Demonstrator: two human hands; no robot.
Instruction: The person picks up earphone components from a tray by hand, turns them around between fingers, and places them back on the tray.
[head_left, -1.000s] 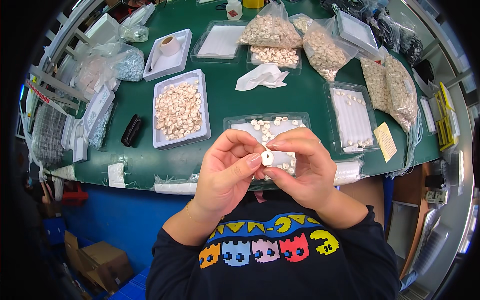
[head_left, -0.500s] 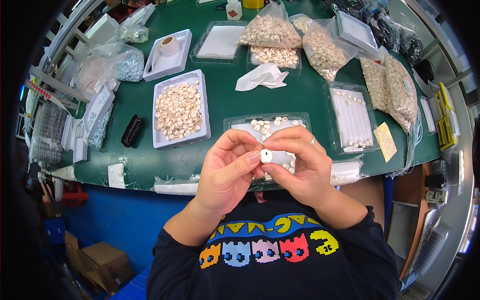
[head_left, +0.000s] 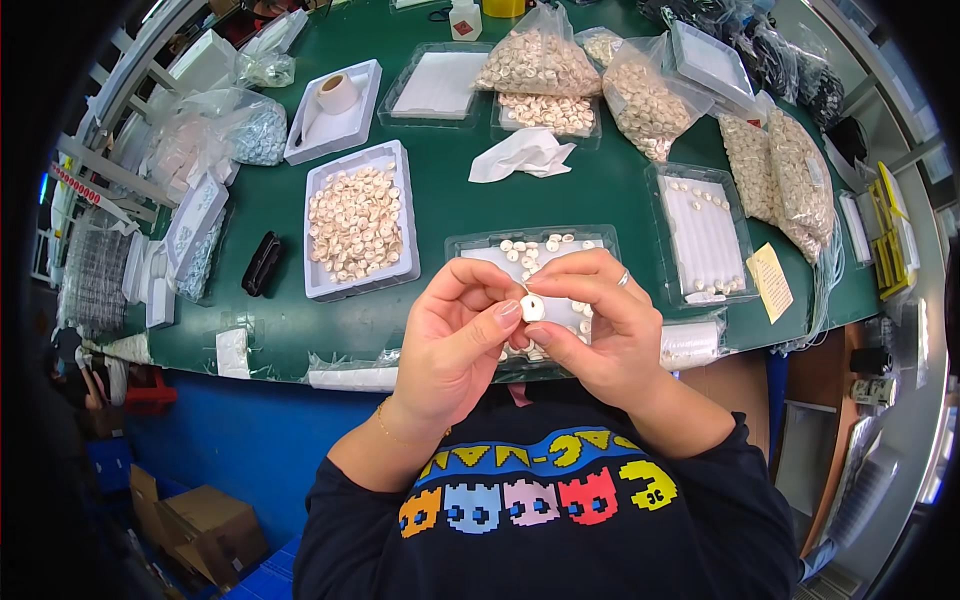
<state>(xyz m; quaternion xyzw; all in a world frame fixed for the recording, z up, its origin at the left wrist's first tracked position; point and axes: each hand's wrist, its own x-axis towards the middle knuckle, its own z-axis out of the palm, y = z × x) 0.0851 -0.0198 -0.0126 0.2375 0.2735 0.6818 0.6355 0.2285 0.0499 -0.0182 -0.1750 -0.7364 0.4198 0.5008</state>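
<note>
A small round white piece with a dark slot near its centre is pinched between my two hands. My left hand grips its left edge with thumb and fingers. Against its right edge, the thumb and bent fingers of my right hand are closed. Beneath my hands lies a clear plastic tray with a pale insert; several loose round white pieces show in it, and my hands hide part of it.
Left of my hands stands a white tray heaped with similar pieces, beside a black case. A tray with a few pieces is on the right. Crumpled tissue and filled bags lie farther back. The green table's edge curves before me.
My hands stay in nearly the same place. The white piece is tilted very slightly differently between my fingers; otherwise, little differs.
</note>
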